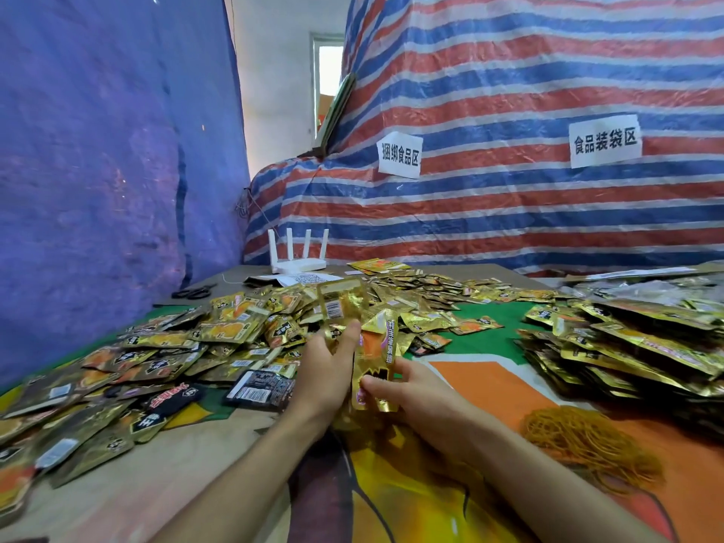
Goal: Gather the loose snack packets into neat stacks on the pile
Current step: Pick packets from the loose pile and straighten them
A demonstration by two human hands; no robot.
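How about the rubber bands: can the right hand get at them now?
Probably yes: rubber bands lie just beside the right hand, nothing between them, though it is pinching the gold packets now.

Bare desk (485, 342) lies open between the loose packets (164, 346) heaped on the left and the stacked packets (634, 346) on the right. A tangle of rubber bands (587, 444) blocks the near right; a router (299, 262) and scissors (194, 292) stand at the back left.

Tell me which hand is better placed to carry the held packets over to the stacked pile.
Likely the right hand: it pinches the held packets, and the stacked pile lies on its side. The left hand grips them too but sits beside the loose packets.
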